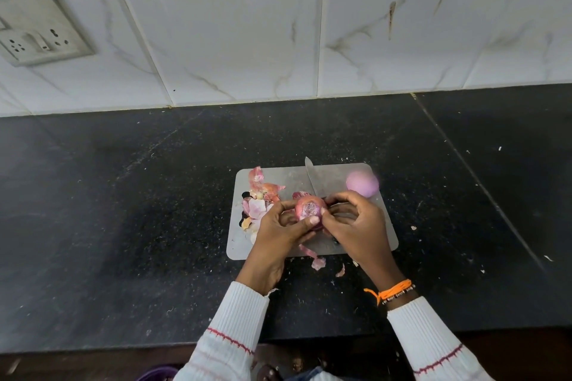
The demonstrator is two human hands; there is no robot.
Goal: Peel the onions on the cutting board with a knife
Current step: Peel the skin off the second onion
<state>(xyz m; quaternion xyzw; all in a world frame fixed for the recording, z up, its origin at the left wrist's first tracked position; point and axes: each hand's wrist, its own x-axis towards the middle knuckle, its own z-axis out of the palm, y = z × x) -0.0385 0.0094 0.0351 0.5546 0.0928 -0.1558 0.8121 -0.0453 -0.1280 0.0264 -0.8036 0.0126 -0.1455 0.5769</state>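
Here two onions: one (309,209) in both hands, one peeled (362,183) on board (383,235).

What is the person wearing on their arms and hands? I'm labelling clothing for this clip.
Both arms are in white ribbed knit sleeves, each crossed by a thin red stitched stripe. The left hand and right hand are bare, with no gloves. On the right wrist sits an orange thread band with a loose tail, beside a thin beaded bracelet.
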